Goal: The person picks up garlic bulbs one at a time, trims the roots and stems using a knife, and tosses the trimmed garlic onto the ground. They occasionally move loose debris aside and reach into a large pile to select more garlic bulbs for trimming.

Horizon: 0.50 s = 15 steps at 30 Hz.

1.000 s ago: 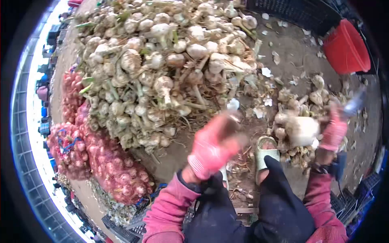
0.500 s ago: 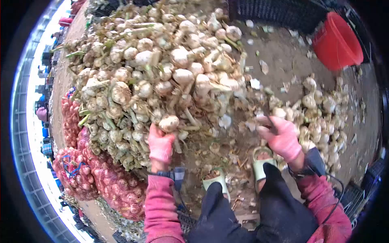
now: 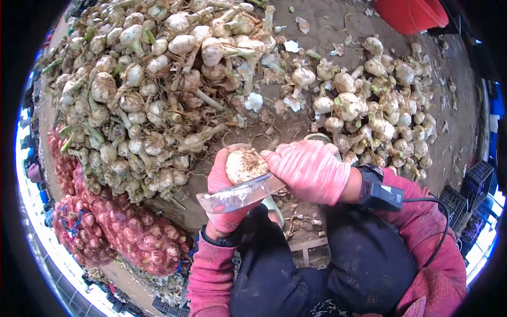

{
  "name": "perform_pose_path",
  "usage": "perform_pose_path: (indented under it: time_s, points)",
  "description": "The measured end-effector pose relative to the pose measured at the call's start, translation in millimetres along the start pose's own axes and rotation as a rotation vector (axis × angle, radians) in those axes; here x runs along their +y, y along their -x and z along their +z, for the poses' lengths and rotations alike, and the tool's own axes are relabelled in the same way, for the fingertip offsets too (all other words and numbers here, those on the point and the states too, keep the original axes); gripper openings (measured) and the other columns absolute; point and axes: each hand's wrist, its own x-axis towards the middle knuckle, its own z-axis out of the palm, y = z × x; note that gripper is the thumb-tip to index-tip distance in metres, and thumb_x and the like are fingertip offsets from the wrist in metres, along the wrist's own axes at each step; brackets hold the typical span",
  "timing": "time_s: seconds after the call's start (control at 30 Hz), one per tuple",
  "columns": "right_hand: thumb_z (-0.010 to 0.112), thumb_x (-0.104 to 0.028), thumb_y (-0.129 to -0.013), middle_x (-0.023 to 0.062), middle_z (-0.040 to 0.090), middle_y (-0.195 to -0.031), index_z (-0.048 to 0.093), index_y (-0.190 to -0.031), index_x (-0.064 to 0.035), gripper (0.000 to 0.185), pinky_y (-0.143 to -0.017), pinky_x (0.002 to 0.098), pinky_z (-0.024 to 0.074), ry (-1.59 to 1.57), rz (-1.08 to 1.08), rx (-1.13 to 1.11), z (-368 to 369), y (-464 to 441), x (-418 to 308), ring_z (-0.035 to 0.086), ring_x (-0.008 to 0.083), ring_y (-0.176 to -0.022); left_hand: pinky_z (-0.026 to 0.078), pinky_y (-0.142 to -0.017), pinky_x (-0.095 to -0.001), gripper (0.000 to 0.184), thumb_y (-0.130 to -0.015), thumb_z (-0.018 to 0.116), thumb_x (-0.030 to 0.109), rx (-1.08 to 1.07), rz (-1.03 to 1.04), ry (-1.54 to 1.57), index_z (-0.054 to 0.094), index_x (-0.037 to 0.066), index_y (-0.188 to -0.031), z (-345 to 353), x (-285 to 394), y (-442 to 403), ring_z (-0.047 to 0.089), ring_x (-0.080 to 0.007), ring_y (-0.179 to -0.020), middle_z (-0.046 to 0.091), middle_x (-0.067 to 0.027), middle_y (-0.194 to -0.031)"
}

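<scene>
My left hand (image 3: 224, 182), in a pink glove, is closed round a garlic bulb (image 3: 245, 165) whose root side faces up. My right hand (image 3: 311, 170), gloved alike, grips a knife (image 3: 240, 194) with a broad, stained blade. The blade lies across the near side of the bulb, pointing left, and partly covers my left hand. Both hands are together above my knees. Beyond them to the left rises a large heap of garlic with stems (image 3: 142, 100). A smaller pile of bulbs (image 3: 383, 113) lies to the right.
Red mesh sacks of garlic (image 3: 140, 232) stand at the left. A red bucket (image 3: 409, 15) is at the top right. Dark crates (image 3: 478, 178) are at the right edge. Loose skins (image 3: 253, 102) lie on the ground between the piles.
My left hand has brought a bulb from the heap's edge to above my knees. My right hand has moved left to it with the knife. The view has shifted, with the bucket now higher.
</scene>
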Motion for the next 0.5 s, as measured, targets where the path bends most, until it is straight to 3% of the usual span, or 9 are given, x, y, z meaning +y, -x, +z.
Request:
perform_pose_path:
  time_s: [0.07,0.13,0.2,0.4,0.43,0.47,0.5]
  points:
    - [0.058,-0.014,-0.068,0.0096,0.054,-0.075,0.051,-0.108,0.0045,0.045,-0.057,0.0367,0.0454,-0.094,-0.026,-0.024,5,1,4,0.058,0.0265,-0.069,0.048,-0.076,-0.0273,0.052,-0.063,0.078,0.011,0.008,-0.216,0.234,0.050,0.003,-0.106,4,1,5,0.059,-0.0133,-0.085,0.060,-0.0070,-0.093]
    - [0.062,-0.016,-0.065,0.0095,0.054,-0.077,0.051,-0.107,0.0009,0.047,-0.061,0.0365,0.0466,-0.122,-0.006,0.076,20,-2,13,0.057,0.0273,-0.070,0.048,-0.074,-0.0262,0.051,-0.062,0.079,0.014,-0.007,-0.211,0.301,0.050,0.003,-0.103,8,-6,13,0.059,-0.0126,-0.083,0.060,-0.0083,-0.093]
    - [0.063,-0.017,-0.067,0.0098,0.055,-0.078,0.052,-0.106,-0.0014,0.043,-0.062,0.0370,0.0467,-0.183,-0.011,0.137,28,1,12,0.058,0.0285,-0.071,0.048,-0.074,-0.0262,0.053,-0.059,0.080,0.014,0.003,-0.092,0.002,0.051,0.003,-0.102,10,-12,17,0.059,-0.0131,-0.084,0.061,-0.0092,-0.094]
    - [0.063,-0.018,-0.069,0.0107,0.055,-0.078,0.052,-0.106,-0.0032,0.041,-0.063,0.0382,0.0466,-0.335,-0.028,0.106,41,1,15,0.058,0.0296,-0.074,0.049,-0.077,-0.0285,0.060,-0.055,0.079,0.010,-0.025,-0.056,0.056,0.050,0.002,-0.106,8,-18,29,0.061,-0.0176,-0.082,0.062,-0.0079,-0.091]
    - [0.061,-0.014,-0.070,0.0113,0.056,-0.073,0.057,-0.098,-0.0032,0.030,-0.063,0.0380,0.0478,-0.312,-0.018,0.103,40,0,15,0.059,0.0310,-0.073,0.049,-0.078,-0.0296,0.057,-0.055,0.079,0.009,-0.026,-0.136,0.119,0.051,0.002,-0.105,7,-10,29,0.061,-0.0185,-0.083,0.063,-0.0084,-0.090]
    - [0.061,-0.014,-0.070,0.0113,0.056,-0.073,0.057,-0.098,-0.0032,0.030,-0.063,0.0380,0.0478,-0.310,-0.023,0.103,40,-2,19,0.059,0.0310,-0.073,0.048,-0.079,-0.0307,0.054,-0.055,0.078,0.008,-0.023,-0.215,0.182,0.052,0.002,-0.103,7,-5,29,0.061,-0.0193,-0.083,0.063,-0.0090,-0.088]
    - [0.061,-0.013,-0.069,0.0128,0.059,-0.072,0.058,-0.089,-0.0034,0.022,-0.064,0.0389,0.0488,-0.288,0.166,-0.068,42,-6,31,0.060,0.0317,-0.072,0.048,-0.076,-0.0294,0.048,-0.057,0.077,0.009,0.028,-0.326,0.184,0.055,0.003,-0.099,11,-9,33,0.061,-0.0174,-0.082,0.063,-0.0085,-0.084]
